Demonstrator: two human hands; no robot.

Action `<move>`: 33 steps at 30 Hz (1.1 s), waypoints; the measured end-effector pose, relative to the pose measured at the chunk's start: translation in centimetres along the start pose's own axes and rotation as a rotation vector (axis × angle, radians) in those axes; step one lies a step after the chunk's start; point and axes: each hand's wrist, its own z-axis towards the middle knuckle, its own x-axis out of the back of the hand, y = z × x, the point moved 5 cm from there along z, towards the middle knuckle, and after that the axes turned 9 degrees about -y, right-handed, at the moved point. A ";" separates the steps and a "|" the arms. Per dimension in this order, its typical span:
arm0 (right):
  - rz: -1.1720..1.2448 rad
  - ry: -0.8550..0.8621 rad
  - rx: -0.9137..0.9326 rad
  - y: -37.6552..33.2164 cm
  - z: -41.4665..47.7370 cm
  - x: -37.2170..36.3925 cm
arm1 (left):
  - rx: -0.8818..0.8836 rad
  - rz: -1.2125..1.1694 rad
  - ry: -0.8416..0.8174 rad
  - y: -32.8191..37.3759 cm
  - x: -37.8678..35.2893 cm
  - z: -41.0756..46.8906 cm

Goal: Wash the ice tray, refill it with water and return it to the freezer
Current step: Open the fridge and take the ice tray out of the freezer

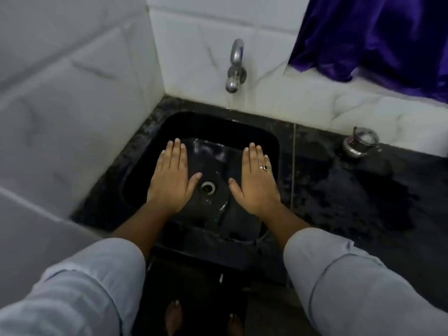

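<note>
Head view. The person stands at a black sink (271, 141) set into the far left corner of a dark stone counter (339, 202), where two white tiled walls (194, 44) meet.

Left hand (171, 177): palm down, fingers straight and together, thumb spread toward the drain, held over the left half of the basin. It grasps nothing. Whether it touches the basin floor cannot be told.

Right hand (255, 180): palm down, fingers straight, thumb spread inward, over the right half of the basin. It grasps nothing. A ring (264, 167) with a dark stone sits on one finger. Both forearms come out of rolled pale grey sleeves (339, 275).

The drain (207, 187) lies between the two thumbs, near the centre of the basin. The basin floor shows wet glints. A metal tap (234, 69) projects from the back wall above the far edge of the sink; a faint pale streak below its spout may be water, not certain.

The ice tray cannot be found anywhere in this view.

Counter, far right edge against the wall: a small metal vessel (358, 144) with a glass lid. The counter surface to the right of the sink appears wet in patches. A purple cloth (375, 40) hangs at the upper right, above the wall ledge. Bare toes (173, 316) show at the bottom, below the counter's near edge.
</note>
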 end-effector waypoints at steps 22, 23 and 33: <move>-0.094 -0.224 0.659 -16.5 -16.9 -8.3 | 0.721 -0.203 -0.096 0.4 -7.2 -35.0; -0.106 -0.233 0.692 -17.2 -18.4 -8.8 | 0.756 -0.206 -0.096 0.9 -7.6 -37.2; -0.141 -0.340 0.991 -22.5 -33.9 -12.9 | 1.065 -0.273 -0.161 7.6 -11.0 -56.9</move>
